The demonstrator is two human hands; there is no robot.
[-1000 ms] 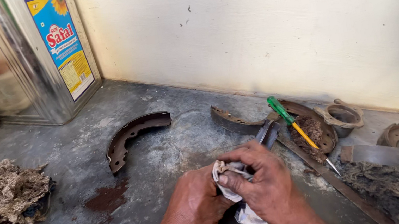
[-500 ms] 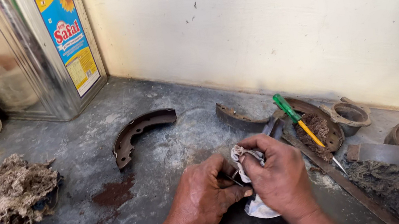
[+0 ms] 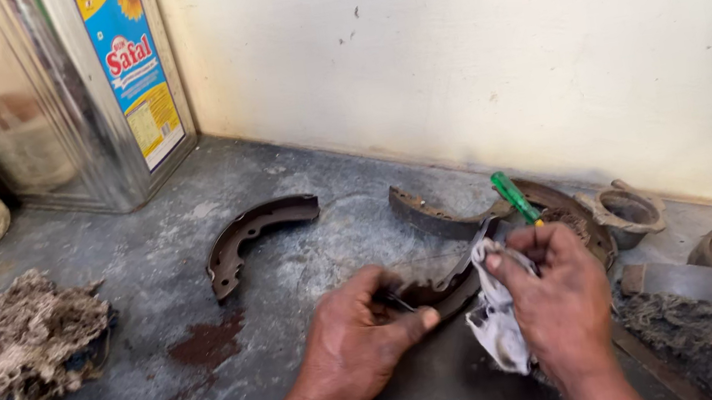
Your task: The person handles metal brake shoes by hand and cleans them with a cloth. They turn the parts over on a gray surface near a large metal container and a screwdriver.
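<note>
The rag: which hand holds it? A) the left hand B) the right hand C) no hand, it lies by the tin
B: the right hand has the white rag in its grip, pressed to the brake shoe that the left hand steadies.

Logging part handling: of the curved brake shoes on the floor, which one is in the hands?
The brake shoe gripped by the left hand and wiped with the right hand's rag; the loose shoe lies untouched to the left.

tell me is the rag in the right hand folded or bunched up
Bunched up. The white rag is crumpled in the right hand, pressed to the brake shoe that the left hand holds, with loose folds hanging below.
</note>
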